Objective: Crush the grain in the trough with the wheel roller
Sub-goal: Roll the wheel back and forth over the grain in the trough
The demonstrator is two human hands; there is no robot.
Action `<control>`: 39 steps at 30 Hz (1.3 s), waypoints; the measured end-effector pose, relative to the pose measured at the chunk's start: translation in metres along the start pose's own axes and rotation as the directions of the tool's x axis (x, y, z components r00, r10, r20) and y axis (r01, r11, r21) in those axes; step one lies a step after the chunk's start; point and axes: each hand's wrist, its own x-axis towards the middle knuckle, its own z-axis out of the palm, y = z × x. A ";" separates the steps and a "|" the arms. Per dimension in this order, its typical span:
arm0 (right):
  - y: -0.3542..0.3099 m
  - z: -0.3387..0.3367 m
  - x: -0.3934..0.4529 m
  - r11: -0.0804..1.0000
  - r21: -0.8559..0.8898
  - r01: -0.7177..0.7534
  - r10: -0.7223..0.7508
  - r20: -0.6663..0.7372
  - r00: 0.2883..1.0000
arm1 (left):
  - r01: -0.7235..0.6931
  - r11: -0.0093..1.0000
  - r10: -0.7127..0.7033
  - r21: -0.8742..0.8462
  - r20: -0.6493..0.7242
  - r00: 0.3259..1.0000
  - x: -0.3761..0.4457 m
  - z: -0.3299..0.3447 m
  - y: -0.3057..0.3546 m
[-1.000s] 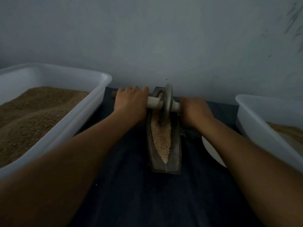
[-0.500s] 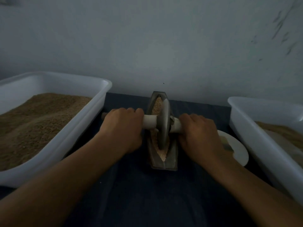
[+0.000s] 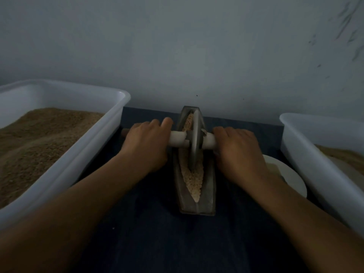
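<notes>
— Between the two hands, where does the wheel roller stand?
— Upright in the trough, about midway along it, its disc sunk into the grain. The pale axle runs crosswise; the left hand is curled over the left end, the right hand over the right end, both clenched on the handle just beside the trough walls.
— And the grain?
— It lies along the channel, heaped toward the near tip and showing again behind the disc.
— What has changed since half a second ago?
— The wheel has rolled away from the person, baring more grain at the near end.
— Around it?
— A white tub of brown meal at left, another tub at right, a white plate under the right wrist, all on dark cloth.
</notes>
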 end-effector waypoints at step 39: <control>-0.005 -0.012 -0.024 0.999 0.033 -0.008 0.006 0.064 0.998 | 0.010 0.994 0.004 0.105 -0.133 0.991 -0.025 -0.005 0.016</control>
